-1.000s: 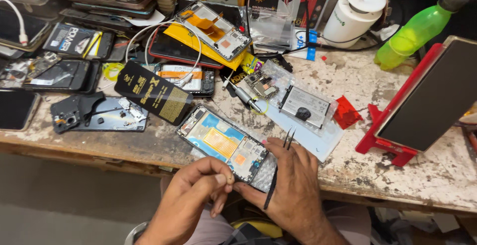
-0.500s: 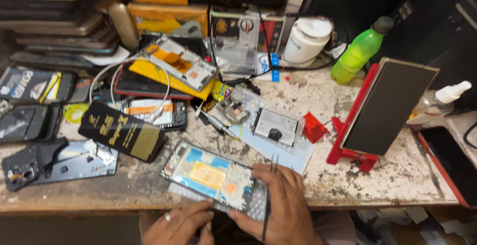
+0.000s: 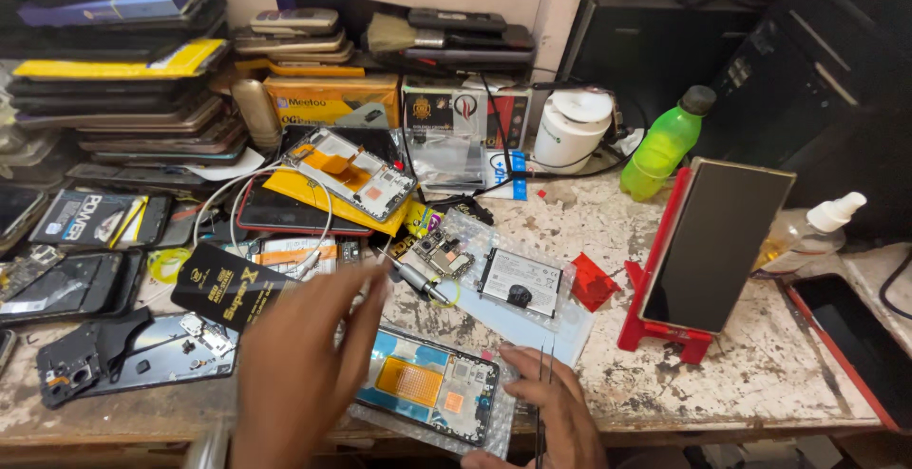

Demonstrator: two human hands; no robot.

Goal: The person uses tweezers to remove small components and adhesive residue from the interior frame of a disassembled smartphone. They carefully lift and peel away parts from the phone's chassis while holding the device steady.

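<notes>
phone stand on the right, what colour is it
Red: the phone stand holding the dark-screened phone upright, seen best in the head view.

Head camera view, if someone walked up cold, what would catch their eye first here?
Probably the opened phone with its orange and blue insides, lying at the front edge of the workbench between the raised left hand and the right hand, which holds tweezers. Next, the dark phone propped on a red stand to the right, and the bright green bottle behind it.
</notes>
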